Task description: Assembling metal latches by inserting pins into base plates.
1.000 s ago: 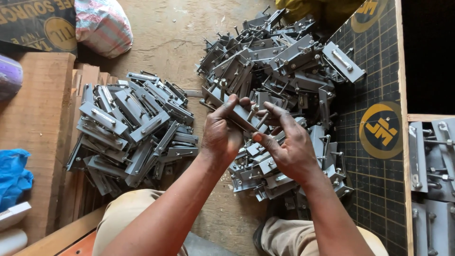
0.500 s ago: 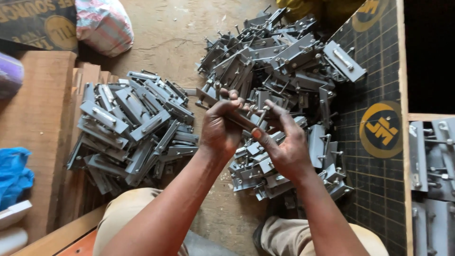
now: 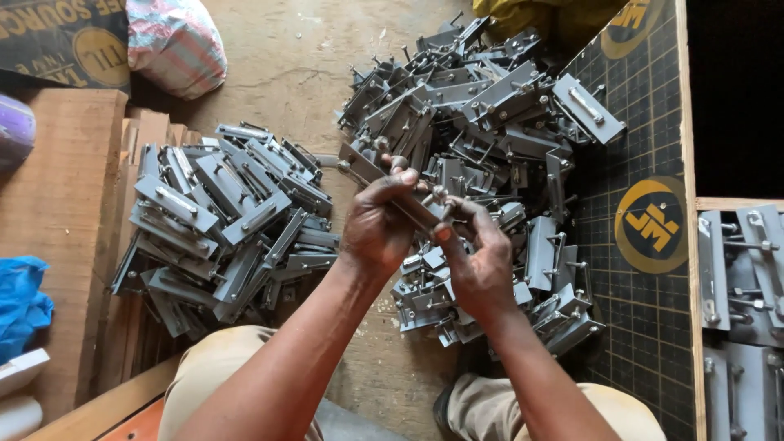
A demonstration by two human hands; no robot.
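**Both hands on one metal bracket, between two heaps**

I'm looking down and both hands are busy on a single grey metal bracket [image 3: 390, 189], held up just above the floor [image 3: 286, 73]. The left hand [image 3: 377, 227] wraps the bracket from below, thumb over the top, fingers curled tight around the plate. The right hand [image 3: 476, 263] comes in just beside it, fingertips [image 3: 443, 234] pinching the near end of the same piece, where a small bolt sticks up. The two hands touch, or very nearly; I can't tell which.

The bracket runs on a slant, its far end poking out past the left hand's knuckles.

Left of the hands lies a flat-stacked heap of brackets [image 3: 224, 220], laid fairly orderly on wooden slats [image 3: 147, 131]. Beyond and right of the hands sits a looser pile of brackets [image 3: 490, 122], bolts jutting every way, spilling down under the right wrist. Further right there's a gridded mat [image 3: 645, 106]. Far left I see a blue cloth [image 3: 20, 302], and beyond the left heap a striped sack [image 3: 175, 45].
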